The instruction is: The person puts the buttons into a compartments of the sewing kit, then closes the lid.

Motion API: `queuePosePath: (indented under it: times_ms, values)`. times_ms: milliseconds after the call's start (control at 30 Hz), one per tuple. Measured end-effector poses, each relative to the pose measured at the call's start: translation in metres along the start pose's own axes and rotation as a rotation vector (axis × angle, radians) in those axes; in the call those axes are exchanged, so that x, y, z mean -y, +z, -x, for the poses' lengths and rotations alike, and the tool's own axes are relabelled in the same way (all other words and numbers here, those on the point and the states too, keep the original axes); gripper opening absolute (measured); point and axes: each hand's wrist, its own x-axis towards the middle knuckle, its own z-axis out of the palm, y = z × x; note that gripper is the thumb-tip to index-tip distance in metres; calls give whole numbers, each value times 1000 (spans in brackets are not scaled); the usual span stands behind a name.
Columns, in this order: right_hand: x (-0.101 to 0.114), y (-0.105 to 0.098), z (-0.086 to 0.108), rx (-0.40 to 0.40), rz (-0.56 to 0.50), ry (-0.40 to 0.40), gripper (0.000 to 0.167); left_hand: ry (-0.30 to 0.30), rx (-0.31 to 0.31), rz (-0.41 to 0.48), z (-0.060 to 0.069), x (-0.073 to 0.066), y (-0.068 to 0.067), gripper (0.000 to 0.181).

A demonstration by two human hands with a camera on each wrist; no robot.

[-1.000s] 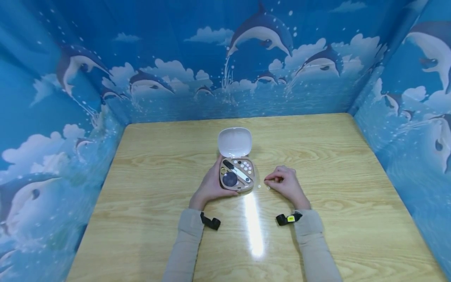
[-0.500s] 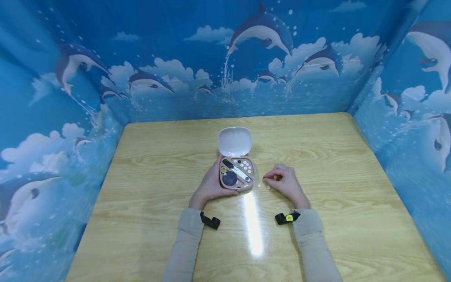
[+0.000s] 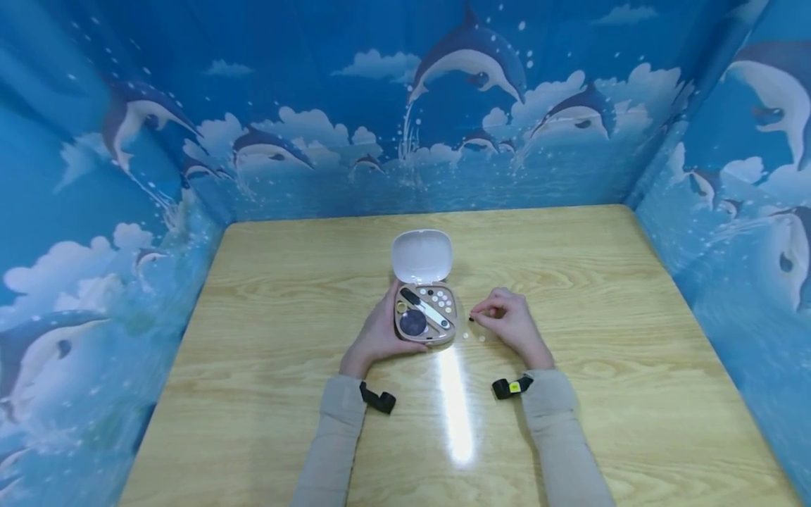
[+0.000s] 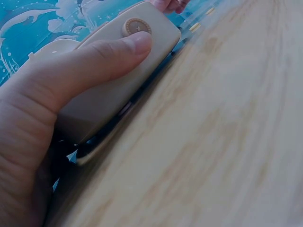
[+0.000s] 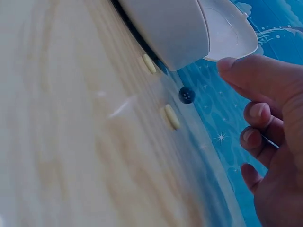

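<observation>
My left hand (image 3: 380,329) grips the left side of an open sewing kit box (image 3: 448,331), its thumb along the front beside a round dial-like knob (image 4: 137,27). In the box lie white buttons (image 3: 441,303), a white-and-black tool (image 3: 434,310), a dark round disc (image 3: 413,322) and a gold ring-like piece (image 3: 402,307). To the right of the box my right hand (image 3: 510,324) has its thumb stretched out and other fingers loosely bent. A black button (image 5: 186,95) is just off the fingertips, apart from the visible fingers; whether it touches the table cannot be told.
Two pale buttons, one nearer the box (image 3: 465,336) and one farther right (image 3: 482,339), lie on the wooden table (image 3: 285,317). The box's raised white lid (image 3: 422,255) leans back. A dolphin-patterned curtain (image 3: 355,176) encloses the table's back and sides.
My right hand has moved slightly left and away from me. The black button, earlier at its fingertips, now shows just below them. The left hand and box have stayed put.
</observation>
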Motion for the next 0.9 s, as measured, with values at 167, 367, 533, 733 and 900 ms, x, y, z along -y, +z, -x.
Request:
queuePosePath:
  times_ms: [167, 367, 533, 733, 900]
  values:
    - [-3, 1, -2, 12, -24, 39, 12, -1, 2, -8, 1, 0, 0, 154]
    - [-9, -1, -4, 19, -33, 104, 11, -8, 2, -14, 1, -1, -1, 155]
    - [-17, -2, -7, 48, 12, 114, 15, -3, 2, 0, 1, 0, 0, 155]
    - [-24, 0, -7, 66, 93, 73, 13, -3, 1, -1, 1, 1, 0, 154]
    - [-24, 3, -7, 28, 93, 13, 12, -8, -1, -6, 1, 0, -1, 154]
